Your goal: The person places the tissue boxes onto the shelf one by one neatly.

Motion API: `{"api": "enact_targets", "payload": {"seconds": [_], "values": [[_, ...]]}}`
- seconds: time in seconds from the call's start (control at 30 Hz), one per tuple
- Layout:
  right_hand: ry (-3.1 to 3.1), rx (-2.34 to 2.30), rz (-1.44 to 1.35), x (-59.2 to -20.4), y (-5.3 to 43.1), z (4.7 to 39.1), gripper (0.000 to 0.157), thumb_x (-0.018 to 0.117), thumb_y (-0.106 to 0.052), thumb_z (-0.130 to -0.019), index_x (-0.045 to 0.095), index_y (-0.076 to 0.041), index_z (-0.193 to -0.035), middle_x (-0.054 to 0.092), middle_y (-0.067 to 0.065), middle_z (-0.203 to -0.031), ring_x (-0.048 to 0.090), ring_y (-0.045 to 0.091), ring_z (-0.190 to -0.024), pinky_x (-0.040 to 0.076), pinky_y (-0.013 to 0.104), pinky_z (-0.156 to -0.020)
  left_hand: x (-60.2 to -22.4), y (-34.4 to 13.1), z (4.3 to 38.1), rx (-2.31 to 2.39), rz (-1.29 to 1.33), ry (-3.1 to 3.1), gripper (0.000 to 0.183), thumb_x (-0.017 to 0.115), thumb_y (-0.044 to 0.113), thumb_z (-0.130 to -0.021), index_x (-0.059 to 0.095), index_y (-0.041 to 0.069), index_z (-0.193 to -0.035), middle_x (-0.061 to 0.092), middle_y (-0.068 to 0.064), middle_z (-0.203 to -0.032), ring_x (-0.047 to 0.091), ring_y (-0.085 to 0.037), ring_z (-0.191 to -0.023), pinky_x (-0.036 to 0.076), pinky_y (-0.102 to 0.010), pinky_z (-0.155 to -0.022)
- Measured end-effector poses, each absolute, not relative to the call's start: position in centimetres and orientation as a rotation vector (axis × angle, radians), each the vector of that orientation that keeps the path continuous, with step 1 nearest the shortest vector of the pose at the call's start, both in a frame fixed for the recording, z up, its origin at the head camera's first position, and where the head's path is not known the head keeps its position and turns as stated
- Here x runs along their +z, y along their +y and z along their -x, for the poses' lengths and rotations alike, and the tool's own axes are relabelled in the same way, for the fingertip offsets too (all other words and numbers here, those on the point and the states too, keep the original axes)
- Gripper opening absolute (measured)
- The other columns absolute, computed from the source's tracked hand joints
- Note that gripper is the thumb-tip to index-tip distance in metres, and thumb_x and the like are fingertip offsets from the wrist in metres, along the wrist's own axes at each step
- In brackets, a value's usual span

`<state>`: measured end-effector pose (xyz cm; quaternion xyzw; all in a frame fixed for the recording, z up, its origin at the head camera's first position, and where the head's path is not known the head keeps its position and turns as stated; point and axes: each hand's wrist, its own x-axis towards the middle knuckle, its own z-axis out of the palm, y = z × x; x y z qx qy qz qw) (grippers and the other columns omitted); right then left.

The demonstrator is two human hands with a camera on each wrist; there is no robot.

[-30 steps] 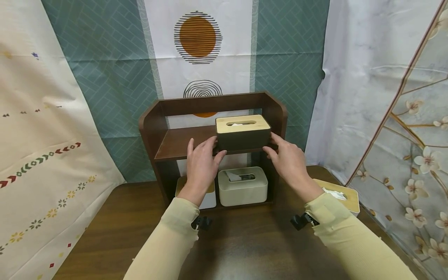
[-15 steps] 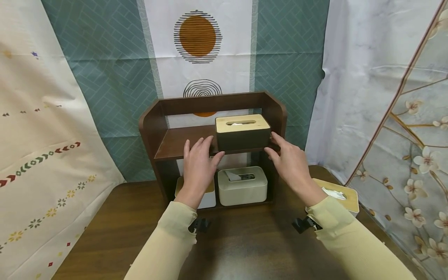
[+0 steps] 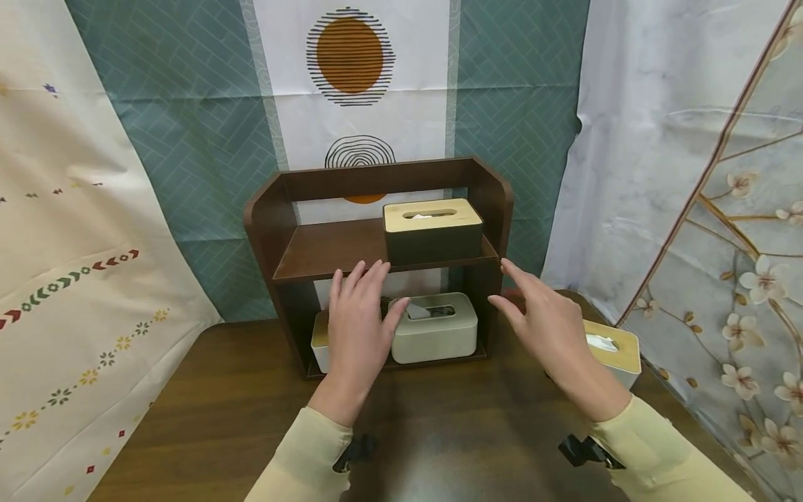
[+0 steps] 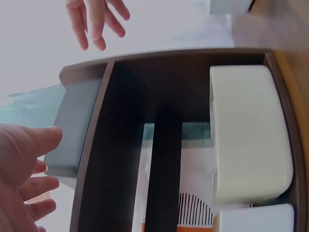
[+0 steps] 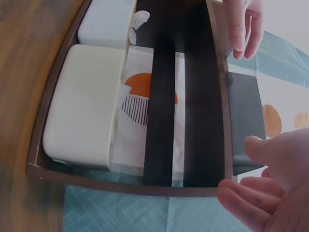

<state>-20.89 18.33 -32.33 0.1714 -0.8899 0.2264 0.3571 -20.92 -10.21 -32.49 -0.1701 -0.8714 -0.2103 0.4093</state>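
A black tissue box (image 3: 434,242) with a light wooden lid sits at the right of the upper shelf (image 3: 332,245). My left hand (image 3: 357,328) hovers in front of the shelf unit, fingers extended and nothing held, apart from the box. To the right, my right hand (image 3: 548,324) also holds nothing; its thumb and fingers are spread near the unit's right side. Below, a grey-green tissue box (image 3: 439,338) stands in the lower compartment. Beside it a white tissue box (image 3: 320,341) with a wooden lid is partly hidden behind my left hand.
Another white tissue box (image 3: 617,352) with a wooden lid stands on the wooden table (image 3: 251,432), right of the brown shelf unit (image 3: 260,216). Patterned cloths hang behind and at both sides, such as the green and white one (image 3: 188,160).
Both hands have drawn back from the black tissue box, toward me and apart from each other. The black tissue box has stayed in its place on the upper shelf.
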Motion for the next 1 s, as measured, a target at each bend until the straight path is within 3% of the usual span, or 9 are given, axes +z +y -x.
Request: {"api": "enact_targets", "payload": {"seconds": [0.1, 0.2, 0.4, 0.6, 0.77, 1.0], "values": [[-2.282, 0.553, -0.463, -32.9, 18.8, 19.8, 0.068, 0.089, -0.023, -0.096, 0.061, -0.012, -0.158, 0.082, 0.011, -0.115, 0.079, 0.029, -0.086, 0.048, 0.041, -0.051, -33.1, -9.5, 20.2, -0.512, 0.470, -2.156, 0.064, 0.089, 0.029, -0.098, 0.064, 0.004, -0.151, 0.067, -0.015, -0.152, 0.053, -0.038, -0.150, 0.023, -0.058, -0.132], [-2.278, 0.520, -0.471, -33.5, 19.5, 18.8, 0.071, 0.091, -0.024, -0.094, 0.061, -0.012, -0.158, 0.081, 0.013, -0.121, 0.078, 0.031, -0.083, 0.043, 0.036, -0.048, -33.7, -8.7, 19.6, -0.495, 0.514, -2.133, 0.062, 0.089, 0.028, -0.097, 0.066, 0.004, -0.150, 0.068, -0.014, -0.150, 0.054, -0.038, -0.149, 0.026, -0.058, -0.131], [-2.351, 0.445, -0.423, -34.5, 20.7, 17.0, 0.074, 0.091, -0.031, -0.094, 0.060, -0.014, -0.160, 0.072, 0.017, -0.143, 0.078, 0.040, -0.104, 0.052, 0.048, -0.050, -34.7, -7.0, 18.7, -0.479, 0.562, -2.173, 0.061, 0.089, 0.030, -0.098, 0.066, 0.008, -0.150, 0.067, -0.010, -0.152, 0.054, -0.034, -0.150, 0.027, -0.056, -0.131], [-2.410, 0.431, -0.440, -35.2, 21.8, 15.8, 0.078, 0.089, -0.032, -0.096, 0.054, -0.015, -0.164, 0.065, 0.014, -0.154, 0.067, 0.041, -0.133, 0.060, 0.064, -0.074, -35.5, -5.7, 18.2, -0.449, 0.596, -2.241, 0.060, 0.083, 0.036, -0.102, 0.064, 0.009, -0.153, 0.061, -0.011, -0.159, 0.050, -0.035, -0.154, 0.028, -0.057, -0.131], [-2.436, 0.404, -0.471, -35.7, 23.0, 15.1, 0.085, 0.089, -0.035, -0.095, 0.049, -0.015, -0.167, 0.057, 0.012, -0.163, 0.055, 0.040, -0.147, 0.053, 0.066, -0.101, -36.0, -4.5, 17.7, -0.460, 0.636, -2.299, 0.059, 0.077, 0.038, -0.107, 0.061, 0.009, -0.156, 0.052, -0.013, -0.167, 0.043, -0.036, -0.158, 0.027, -0.058, -0.131], [-2.509, 0.396, -0.437, -36.6, 25.3, 14.2, 0.091, 0.085, -0.043, -0.098, 0.041, -0.015, -0.172, 0.046, 0.014, -0.172, 0.042, 0.041, -0.157, 0.044, 0.070, -0.108, -36.6, -2.6, 17.5, -0.415, 0.676, -2.331, 0.057, 0.069, 0.044, -0.110, 0.060, 0.012, -0.158, 0.050, -0.012, -0.169, 0.041, -0.034, -0.160, 0.028, -0.057, -0.131]]}}
